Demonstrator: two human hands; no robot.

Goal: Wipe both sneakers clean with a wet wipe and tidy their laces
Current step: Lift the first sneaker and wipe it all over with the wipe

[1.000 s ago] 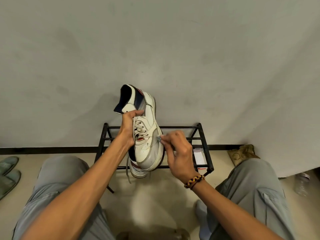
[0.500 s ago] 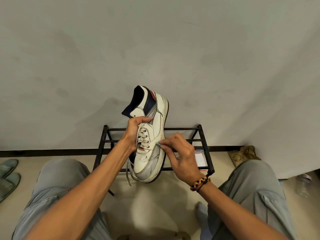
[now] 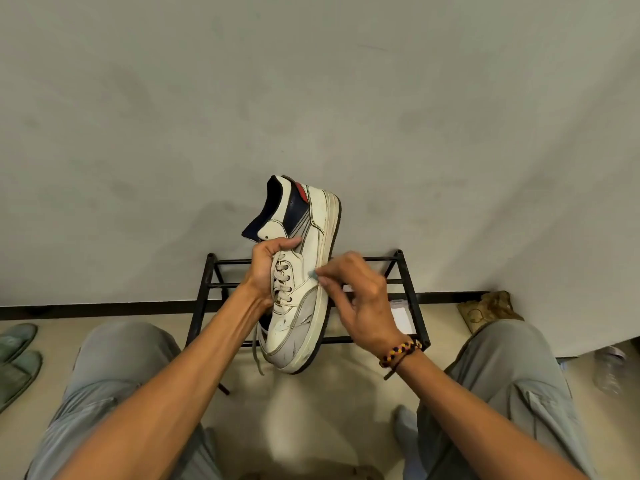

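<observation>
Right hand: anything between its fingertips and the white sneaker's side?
Yes. In the head view the right hand pinches a small pale blue-grey wet wipe against the side of the white, navy and red leather sneaker, which the left hand grips.

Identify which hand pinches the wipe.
The right hand, with the bracelet, pinches the wipe; the left hand grips the sneaker.
</observation>
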